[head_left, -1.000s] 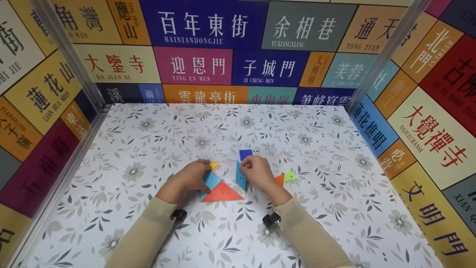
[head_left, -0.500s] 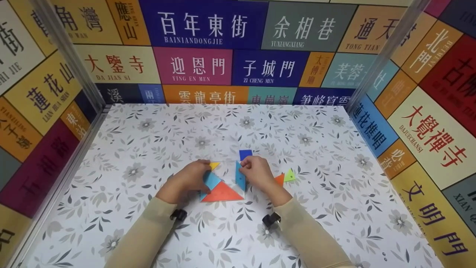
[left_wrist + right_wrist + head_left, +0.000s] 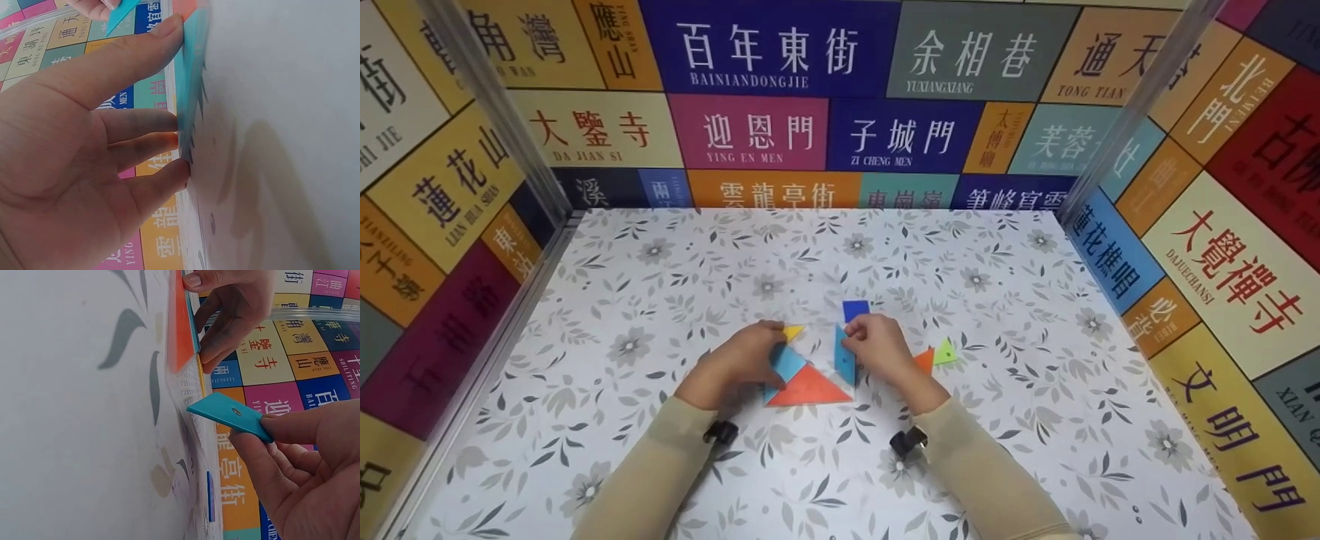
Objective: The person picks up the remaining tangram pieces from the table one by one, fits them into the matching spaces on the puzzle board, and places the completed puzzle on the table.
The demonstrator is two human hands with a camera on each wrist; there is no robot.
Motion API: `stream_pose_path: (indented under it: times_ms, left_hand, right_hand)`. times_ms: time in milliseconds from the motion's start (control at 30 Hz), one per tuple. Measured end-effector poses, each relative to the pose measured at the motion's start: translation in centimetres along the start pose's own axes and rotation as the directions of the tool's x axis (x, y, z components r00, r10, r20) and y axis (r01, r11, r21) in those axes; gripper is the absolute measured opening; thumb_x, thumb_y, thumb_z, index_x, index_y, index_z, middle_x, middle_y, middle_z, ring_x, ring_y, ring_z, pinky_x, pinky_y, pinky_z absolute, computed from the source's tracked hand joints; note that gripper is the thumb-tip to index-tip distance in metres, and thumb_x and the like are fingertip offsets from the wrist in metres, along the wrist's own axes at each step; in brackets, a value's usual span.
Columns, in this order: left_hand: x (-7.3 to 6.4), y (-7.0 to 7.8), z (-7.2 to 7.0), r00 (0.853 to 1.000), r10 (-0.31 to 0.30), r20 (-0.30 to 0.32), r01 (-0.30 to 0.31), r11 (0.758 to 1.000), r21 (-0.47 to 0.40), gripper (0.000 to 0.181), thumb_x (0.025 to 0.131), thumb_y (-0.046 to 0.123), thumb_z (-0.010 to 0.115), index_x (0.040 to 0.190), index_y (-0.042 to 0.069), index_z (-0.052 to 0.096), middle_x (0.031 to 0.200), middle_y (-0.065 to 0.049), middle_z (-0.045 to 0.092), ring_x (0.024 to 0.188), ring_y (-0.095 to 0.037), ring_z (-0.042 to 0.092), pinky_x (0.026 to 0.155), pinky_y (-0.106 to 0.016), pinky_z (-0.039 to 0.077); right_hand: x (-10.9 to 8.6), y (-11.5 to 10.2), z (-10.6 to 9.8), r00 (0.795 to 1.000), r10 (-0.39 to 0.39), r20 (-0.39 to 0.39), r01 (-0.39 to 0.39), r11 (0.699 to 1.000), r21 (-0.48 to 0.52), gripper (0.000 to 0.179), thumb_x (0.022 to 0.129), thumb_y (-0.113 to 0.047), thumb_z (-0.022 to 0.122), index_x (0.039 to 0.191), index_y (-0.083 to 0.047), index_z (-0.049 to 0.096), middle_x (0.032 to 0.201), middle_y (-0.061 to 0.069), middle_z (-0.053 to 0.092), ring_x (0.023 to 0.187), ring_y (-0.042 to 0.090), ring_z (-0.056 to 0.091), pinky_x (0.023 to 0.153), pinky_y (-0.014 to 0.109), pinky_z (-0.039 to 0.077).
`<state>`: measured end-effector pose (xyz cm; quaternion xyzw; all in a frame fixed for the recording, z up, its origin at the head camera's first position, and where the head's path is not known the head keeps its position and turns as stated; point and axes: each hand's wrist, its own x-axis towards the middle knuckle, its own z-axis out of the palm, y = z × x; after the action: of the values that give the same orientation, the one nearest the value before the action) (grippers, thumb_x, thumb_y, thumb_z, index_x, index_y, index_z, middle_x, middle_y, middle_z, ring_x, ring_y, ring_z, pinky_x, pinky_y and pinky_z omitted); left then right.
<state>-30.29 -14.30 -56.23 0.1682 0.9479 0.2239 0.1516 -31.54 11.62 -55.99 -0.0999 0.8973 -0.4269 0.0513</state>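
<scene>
My right hand (image 3: 881, 349) pinches a teal tangram parallelogram (image 3: 845, 356) by one end between thumb and fingers. In the right wrist view that parallelogram (image 3: 230, 413) is tilted and raised off the table, a small hole in its middle. My left hand (image 3: 739, 360) rests over a light blue tangram piece (image 3: 790, 365), thumb and fingertips touching it; the palm covers part of it. Against that piece lies a large red-orange triangle (image 3: 810, 386). A yellow piece (image 3: 793, 332) shows beyond the left fingers, partly hidden.
Just beyond the right fingertips lies a dark blue square (image 3: 856, 310). An orange piece (image 3: 925, 361), half hidden by the right hand, touches a lime green triangle (image 3: 945, 352). Clear textured plastic (image 3: 188, 391) lies beside the assembled pieces. Printed walls (image 3: 765, 135) enclose the flower-patterned table (image 3: 660, 465).
</scene>
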Motion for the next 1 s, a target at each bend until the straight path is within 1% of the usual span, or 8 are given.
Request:
stream_pose_path:
  times_ms: [233, 367, 533, 733, 833, 1000]
  left_hand:
    - [0.18, -0.16, -0.15, 0.999, 0.038, -0.007, -0.038, 0.999, 0.037, 0.073, 0.073, 0.021, 0.098, 0.135, -0.001, 0.068, 0.159, -0.019, 0.054, 0.145, -0.037, 0.053, 0.121, -0.046, 0.045]
    - [0.2, -0.11, -0.12, 1.0, 0.023, 0.009, -0.023, 0.999, 0.036, 0.076, 0.074, 0.022, 0.098, 0.138, -0.002, 0.066, 0.16, -0.019, 0.052, 0.147, -0.037, 0.051, 0.123, -0.047, 0.044]
    - [0.16, -0.18, 0.12, 1.0, 0.004, 0.012, -0.004, 1.0, 0.023, 0.076, 0.075, 0.021, 0.097, 0.14, -0.001, 0.065, 0.161, -0.018, 0.052, 0.148, -0.036, 0.05, 0.124, -0.047, 0.043]
    - [0.28, -0.11, 0.1, 1.0, -0.012, 0.014, 0.011, 1.0, 0.016, 0.077, 0.075, 0.02, 0.097, 0.141, 0.0, 0.065, 0.163, -0.017, 0.05, 0.149, -0.035, 0.049, 0.124, -0.047, 0.042]
    - [0.3, -0.1, 0.07, 1.0, -0.017, 0.012, 0.017, 1.0, 0.015, 0.078, 0.074, 0.021, 0.098, 0.141, 0.0, 0.065, 0.163, -0.017, 0.05, 0.15, -0.036, 0.048, 0.125, -0.048, 0.041]
    - [0.22, -0.18, 0.13, 1.0, -0.007, 0.007, 0.007, 1.0, 0.011, 0.077, 0.073, 0.02, 0.098, 0.139, 0.0, 0.066, 0.163, -0.017, 0.05, 0.15, -0.037, 0.048, 0.125, -0.048, 0.04]
  right_hand:
    - [0.1, 0.15, -0.01, 1.0, -0.01, 0.004, 0.01, 1.0, 0.018, 0.004, 0.094, -0.01, 0.077, 0.094, -0.007, 0.074, 0.081, 0.004, 0.071, 0.065, 0.012, 0.064, 0.06, 0.026, 0.057]
    - [0.04, 0.2, 0.06, 1.0, 0.002, 0.023, -0.002, 1.0, 0.021, 0.005, 0.095, -0.012, 0.077, 0.095, -0.007, 0.074, 0.082, 0.004, 0.072, 0.064, 0.012, 0.066, 0.06, 0.027, 0.058]
    - [-0.04, 0.14, 0.21, 0.999, 0.015, 0.041, -0.016, 1.0, 0.022, 0.005, 0.095, -0.012, 0.077, 0.097, -0.007, 0.074, 0.084, 0.004, 0.071, 0.065, 0.013, 0.066, 0.061, 0.027, 0.059]
    - [-0.05, 0.08, 0.24, 0.998, 0.025, 0.051, -0.027, 0.999, 0.024, 0.006, 0.095, -0.012, 0.077, 0.097, -0.007, 0.074, 0.083, 0.004, 0.071, 0.062, 0.013, 0.065, 0.06, 0.026, 0.057]
    - [0.01, 0.11, 0.28, 0.998, 0.032, 0.059, -0.033, 0.999, 0.024, 0.006, 0.095, -0.012, 0.077, 0.098, -0.008, 0.074, 0.083, 0.004, 0.071, 0.061, 0.013, 0.065, 0.059, 0.026, 0.057]
    - [0.06, 0.2, 0.31, 0.997, 0.034, 0.075, -0.036, 0.999, 0.023, 0.006, 0.095, -0.012, 0.076, 0.098, -0.008, 0.074, 0.083, 0.004, 0.07, 0.061, 0.014, 0.065, 0.059, 0.027, 0.057]
